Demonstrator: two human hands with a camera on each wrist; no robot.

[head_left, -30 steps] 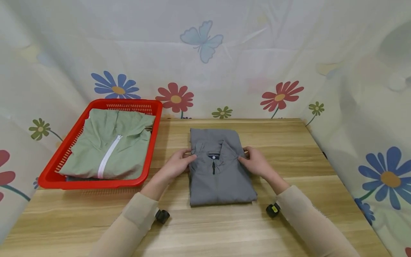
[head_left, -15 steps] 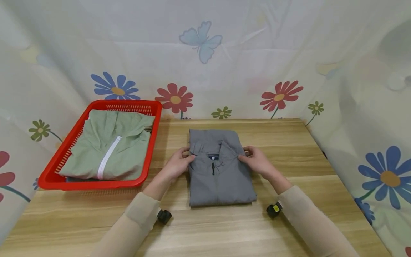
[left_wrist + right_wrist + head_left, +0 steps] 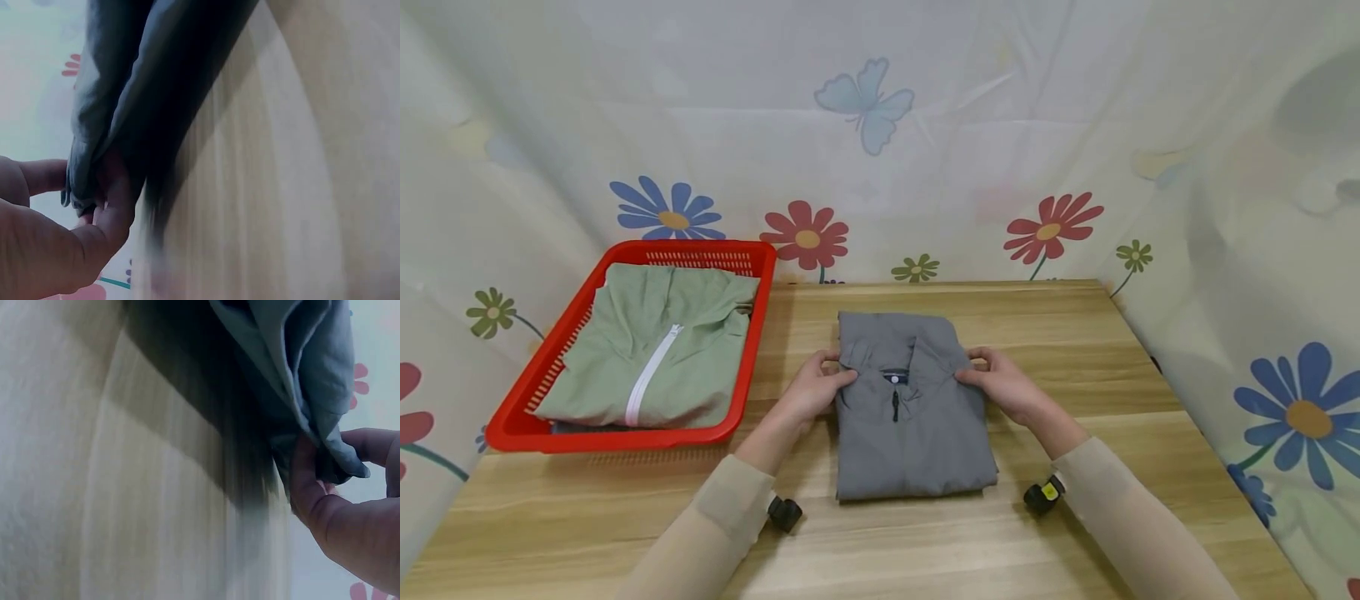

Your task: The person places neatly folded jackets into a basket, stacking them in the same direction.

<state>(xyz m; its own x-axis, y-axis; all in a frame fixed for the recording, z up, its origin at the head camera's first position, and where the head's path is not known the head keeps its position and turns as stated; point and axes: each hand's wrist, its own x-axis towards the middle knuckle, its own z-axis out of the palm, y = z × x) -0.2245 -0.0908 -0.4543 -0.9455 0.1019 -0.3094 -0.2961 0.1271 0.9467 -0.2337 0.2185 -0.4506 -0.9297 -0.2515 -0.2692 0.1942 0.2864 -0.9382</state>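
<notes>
In the middle of the head view is a neatly folded grey jacket (image 3: pixel 910 450), its collar and short dark front zip facing up. My left hand (image 3: pixel 815 387) pinches its left edge near the collar, thumb on top and fingers curled beneath. On the opposite edge my right hand (image 3: pixel 1002 385) grips the fold in the same way. The left wrist view shows the stacked cloth layers (image 3: pixel 109 94) between thumb and fingers. Layers of cloth (image 3: pixel 306 375) hang in the right hand's grasp too, with a dark shadow on the wood below.
At the left stands a red plastic basket (image 3: pixel 752 367) with perforated sides. A folded light green jacket (image 3: pixel 700 375) with a white zip lies in it, over darker cloth. The wooden table (image 3: pixel 880 550) meets a flower-printed curtain (image 3: pixel 700 150) behind and at both sides.
The head view has tilted slightly, so the whole scene sits a little lower. Both hands keep their grip, and the grey jacket's front edge appears slightly closer to me.
</notes>
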